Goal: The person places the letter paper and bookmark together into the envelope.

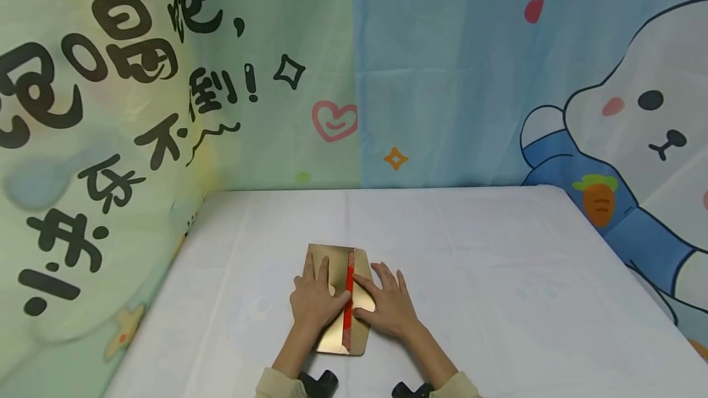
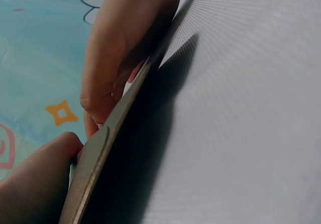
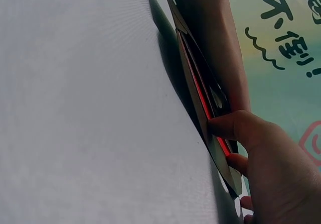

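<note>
A flat gold-brown folded card (image 1: 332, 339), like an envelope or thin folder, lies on the white table with a red strip (image 1: 347, 318) running lengthwise along a fold. My left hand (image 1: 316, 301) rests on its left panel, fingers spread and straight, thumb reaching the red strip. On the right panel, my right hand (image 1: 391, 309) presses with thumb and index finger set apart beside the strip; its other fingers extend past the card's right edge. The right wrist view shows the right hand's fingertips (image 3: 218, 127) at the red-lined opening. In the left wrist view, the card's edge (image 2: 108, 143) stands slightly off the cloth.
A white cloth covers the table (image 1: 498, 275). Behind it hangs a printed curtain (image 1: 442, 78) with a cartoon bear and lettering. Black wrist devices (image 1: 321, 384) sit near both sleeves at the front.
</note>
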`<state>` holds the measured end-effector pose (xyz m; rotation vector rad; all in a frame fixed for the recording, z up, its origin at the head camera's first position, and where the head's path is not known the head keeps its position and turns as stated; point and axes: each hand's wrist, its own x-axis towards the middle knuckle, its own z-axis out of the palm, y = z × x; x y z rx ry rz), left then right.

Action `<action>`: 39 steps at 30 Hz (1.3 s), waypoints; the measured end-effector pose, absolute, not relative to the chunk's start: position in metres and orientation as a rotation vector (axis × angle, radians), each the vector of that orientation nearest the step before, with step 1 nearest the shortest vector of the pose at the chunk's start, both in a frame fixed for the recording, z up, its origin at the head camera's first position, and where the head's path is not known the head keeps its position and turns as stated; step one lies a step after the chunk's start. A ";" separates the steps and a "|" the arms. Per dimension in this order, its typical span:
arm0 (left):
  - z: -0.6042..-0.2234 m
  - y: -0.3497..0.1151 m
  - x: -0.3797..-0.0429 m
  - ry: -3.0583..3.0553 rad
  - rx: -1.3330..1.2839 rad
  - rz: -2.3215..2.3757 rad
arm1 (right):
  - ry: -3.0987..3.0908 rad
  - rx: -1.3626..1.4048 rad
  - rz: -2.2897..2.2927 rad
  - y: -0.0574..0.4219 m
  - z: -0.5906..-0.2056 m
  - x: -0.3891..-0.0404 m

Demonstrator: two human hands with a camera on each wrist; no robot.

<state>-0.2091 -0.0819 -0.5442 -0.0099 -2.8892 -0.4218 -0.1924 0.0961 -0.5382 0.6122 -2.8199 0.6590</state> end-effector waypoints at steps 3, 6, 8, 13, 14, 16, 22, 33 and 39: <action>-0.543 -0.082 -0.209 -2.891 -0.010 -0.420 | -2.803 0.609 0.658 0.095 -0.538 -0.192; -0.542 -0.082 -0.208 -2.889 -0.012 -0.422 | -2.789 0.606 0.655 0.094 -0.541 -0.193; -0.541 -0.082 -0.208 -2.885 -0.014 -0.436 | -2.783 0.603 0.653 0.093 -0.542 -0.194; -0.542 -0.081 -0.207 -2.884 -0.011 -0.436 | -2.805 0.594 0.673 0.092 -0.543 -0.194; -0.543 -0.082 -0.207 -2.886 -0.009 -0.429 | -2.821 0.587 0.668 0.092 -0.544 -0.195; -0.543 -0.082 -0.208 -2.888 -0.008 -0.421 | -2.825 0.578 0.659 0.091 -0.545 -0.196; -0.542 -0.082 -0.208 -2.900 -0.014 -0.414 | -2.782 0.565 0.648 0.091 -0.555 -0.199; -0.542 -0.083 -0.209 -2.902 -0.015 -0.414 | -2.821 0.586 0.689 0.090 -0.552 -0.202; -0.542 -0.083 -0.209 -2.895 -0.024 -0.408 | -2.880 0.590 0.719 0.089 -0.550 -0.204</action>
